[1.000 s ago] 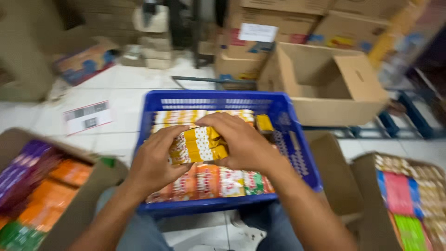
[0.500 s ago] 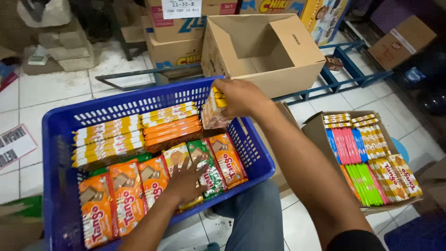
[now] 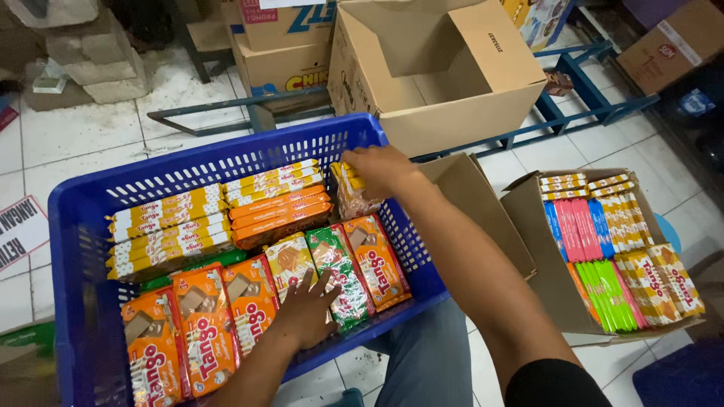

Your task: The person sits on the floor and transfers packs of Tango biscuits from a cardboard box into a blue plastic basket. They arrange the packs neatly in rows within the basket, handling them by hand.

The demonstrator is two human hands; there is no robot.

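Two hands: right hand (image 3: 381,169) grip closed round yellow wafer packs (image 3: 351,192); left hand (image 3: 305,309) flat, open, on green pack (image 3: 339,275).

Your crate (image 3: 75,226) is bright blue with slotted walls, and in it your orange packs (image 3: 204,332) lie by one green pack (image 3: 341,279), with yellow-and-white spotted packs (image 3: 170,226) stacked behind. The stack (image 3: 353,194) under your right hand (image 3: 385,169) is yellow on top and pale below, while your left hand (image 3: 305,309) rests on a cream-yellow pack (image 3: 290,260). The open box (image 3: 422,75) is plain brown, the side box (image 3: 543,271) shows pink, blue, green and yellow-white packets, and the floor (image 3: 83,143) is white tile.
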